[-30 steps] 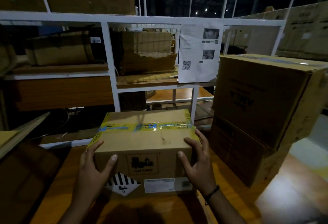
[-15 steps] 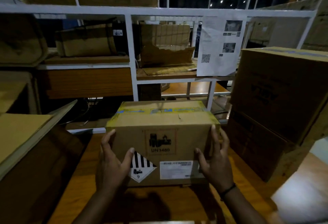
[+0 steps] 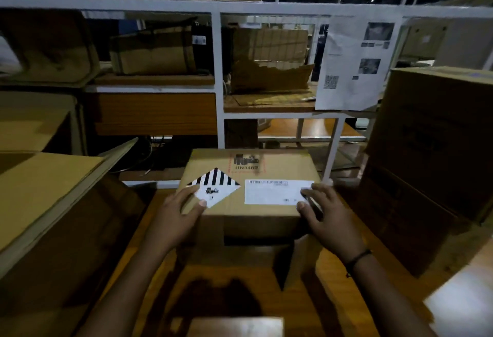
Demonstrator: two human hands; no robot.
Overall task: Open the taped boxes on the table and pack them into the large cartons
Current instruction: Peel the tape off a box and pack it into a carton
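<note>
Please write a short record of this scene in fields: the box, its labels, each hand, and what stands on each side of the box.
box: cardboard box on the wooden table, labelled face up
labels: striped diamond label; white label; print UN3480
left hand: laid on the near left corner, thumb on the diamond label
right hand: laid on the near right corner, fingertips on the white label's end
left side: large open carton
right side: stacked closed cartons
tape: none visible on the shown faces

Brown labelled box (image 3: 250, 176) on table, label face up; carton (image 3: 53, 203) left
</note>
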